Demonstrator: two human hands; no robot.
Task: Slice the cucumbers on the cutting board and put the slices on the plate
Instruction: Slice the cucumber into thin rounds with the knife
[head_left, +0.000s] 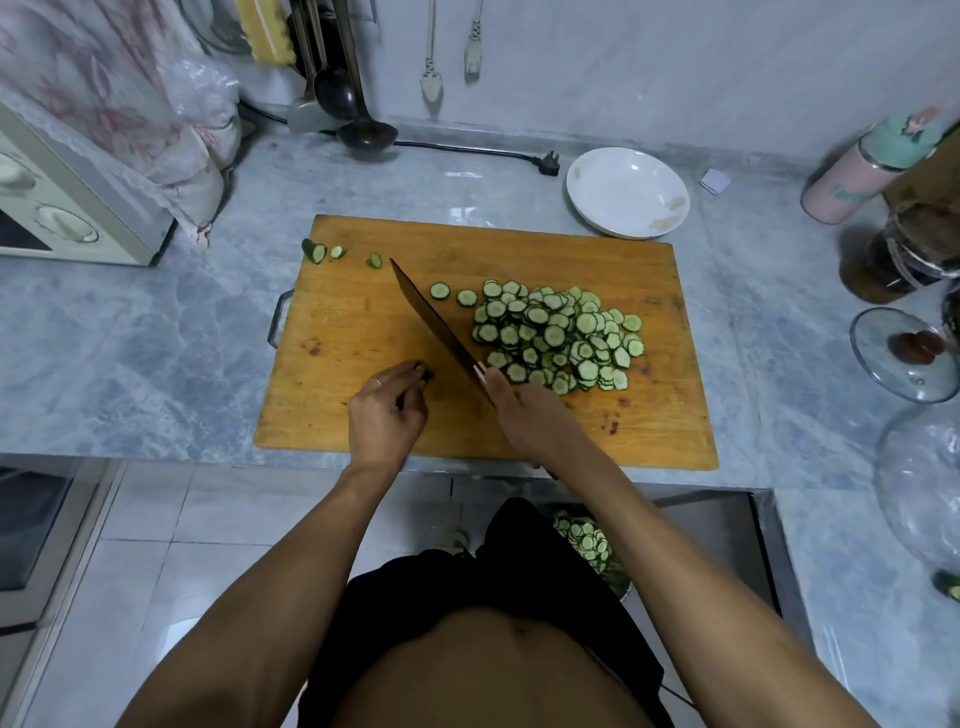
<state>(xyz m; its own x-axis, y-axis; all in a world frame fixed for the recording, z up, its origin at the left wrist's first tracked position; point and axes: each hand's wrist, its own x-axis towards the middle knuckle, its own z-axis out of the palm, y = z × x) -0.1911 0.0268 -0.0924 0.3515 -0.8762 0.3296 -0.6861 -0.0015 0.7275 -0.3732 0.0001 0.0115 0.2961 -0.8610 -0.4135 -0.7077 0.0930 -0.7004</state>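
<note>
Cucumber end pieces (337, 252), three, sit at the cutting board's (363, 322) far-left edge, one off it on the counter; bare wood lies left of the knife (436, 325); the left hand (387, 415) pinches a dark stub (427, 373); the right hand (524, 415) grips the knife; thin, dark-rimmed slices (558, 335) heap right of the blade, too many to count; one white plate (627, 192) stands just beyond the board's far-right corner.

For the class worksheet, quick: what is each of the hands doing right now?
Left hand: fingers curled, pinching a small dark cucumber end on the board.
Right hand: grips the knife.
</note>
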